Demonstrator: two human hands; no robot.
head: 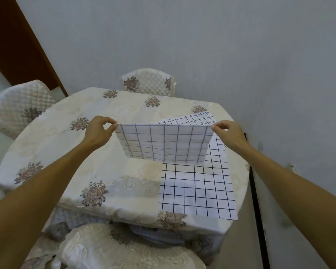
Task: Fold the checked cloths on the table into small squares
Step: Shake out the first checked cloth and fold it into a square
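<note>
Two top corners of the raised cloth (163,144) are pinched by the left hand (97,133) and right hand (229,135), flat cloth (198,191) lying at five o'clock.

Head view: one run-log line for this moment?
held checked cloth: hanging | left hand: pinches top-left corner | right hand: pinches top-right corner | flat checked cloth: lying on table

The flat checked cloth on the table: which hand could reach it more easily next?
Probably the right hand: the flat cloth lies below it, while the left hand is farther off. Both pinch the raised cloth.
</note>
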